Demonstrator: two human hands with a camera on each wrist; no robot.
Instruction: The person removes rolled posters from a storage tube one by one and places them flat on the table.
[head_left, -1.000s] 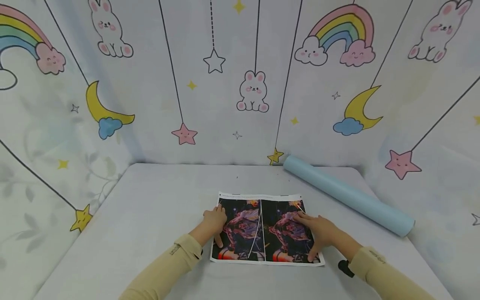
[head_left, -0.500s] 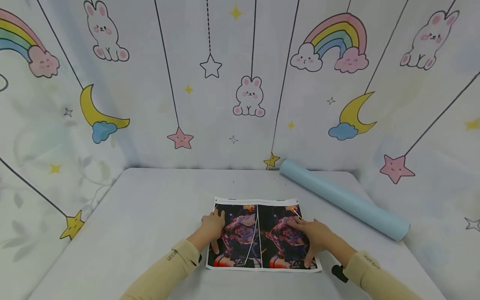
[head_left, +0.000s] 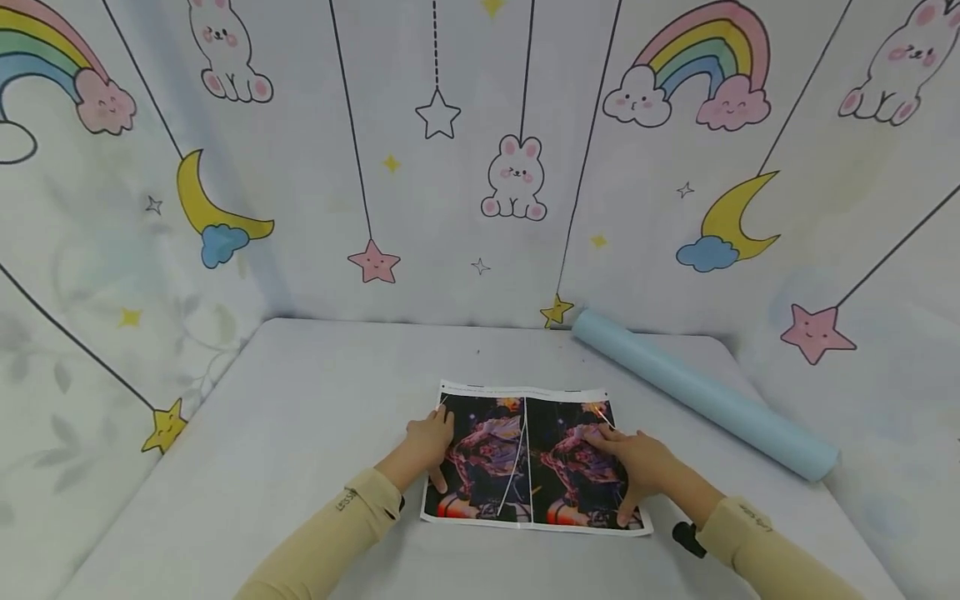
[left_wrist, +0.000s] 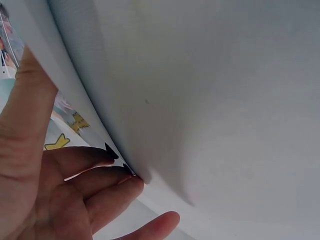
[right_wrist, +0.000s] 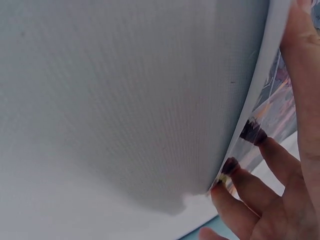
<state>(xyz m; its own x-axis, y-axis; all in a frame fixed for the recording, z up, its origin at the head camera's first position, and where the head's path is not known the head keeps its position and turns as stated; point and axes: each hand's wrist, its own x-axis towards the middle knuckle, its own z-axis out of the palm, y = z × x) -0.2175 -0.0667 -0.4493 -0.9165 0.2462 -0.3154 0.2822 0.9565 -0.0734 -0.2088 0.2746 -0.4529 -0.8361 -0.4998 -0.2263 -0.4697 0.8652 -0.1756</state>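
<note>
A printed sheet (head_left: pixel 491 454) lies on the white table, with two dark, colourful pictures side by side and a white margin. White lines run across the pictures. My left hand (head_left: pixel 429 442) rests on its left side, fingers forward and thumb toward me. On the right side rests my right hand (head_left: pixel 641 462), its fingers spread over the picture. In the left wrist view, the fingertips (left_wrist: pixel 132 185) touch near the sheet's edge. The right wrist view shows the fingertips (right_wrist: pixel 230 167) on a glossy surface, with the thumb apart from them.
A light blue roll (head_left: pixel 705 396) lies slanted at the back right of the white table (head_left: pixel 300 400). Behind stands a pale cloth backdrop (head_left: pixel 450 200) with rabbits, stars, moons and rainbows. A small black object (head_left: pixel 688 540) sits by my right cuff.
The head view dips, then shifts back, so the whole scene moves in the frame. Both hands keep their places on the sheet.
</note>
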